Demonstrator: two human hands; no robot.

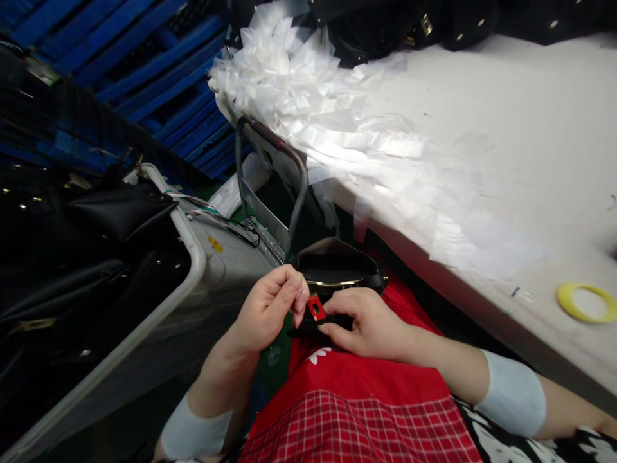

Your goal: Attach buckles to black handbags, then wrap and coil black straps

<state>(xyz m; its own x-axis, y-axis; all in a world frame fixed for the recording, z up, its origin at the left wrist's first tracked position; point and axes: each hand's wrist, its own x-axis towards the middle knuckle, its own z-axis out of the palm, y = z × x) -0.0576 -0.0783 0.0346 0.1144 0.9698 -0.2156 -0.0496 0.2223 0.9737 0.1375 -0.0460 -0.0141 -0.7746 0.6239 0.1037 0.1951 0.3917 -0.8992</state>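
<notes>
Bag (337, 257): my landmark; it sits against the apron (361, 379), mouth gaping.
Plate (313, 301): red-faced, at the near side of the bag, between the two hands.
Plate progress: part-way, in my judgement. Done: bag open, plate within reach of both hands. Left: the plate's face is red and under handling; I record no sign of a finished state.
Left hand (272, 305): fingers clenched, thumb against forefinger, just beside the plate; whether they pinch a thin scrap, I cannot tell from my station.
Right hand (369, 321): fingers grasping the bag at the plate's edge.
Bag contents: none that I can make out past the gold zip (337, 283); the interior is partly in shadow.
Bin (195, 254): left of the bag, pale-rimmed, loaded with black goods (125, 209), some with gold fittings; the lower layers are hidden from me.
Counter (530, 128): right of the bag, bearing white strips (366, 135) and a yellow tape roll (565, 299).
Trolley handle (301, 173): beyond the bag, between bin and counter.
</notes>
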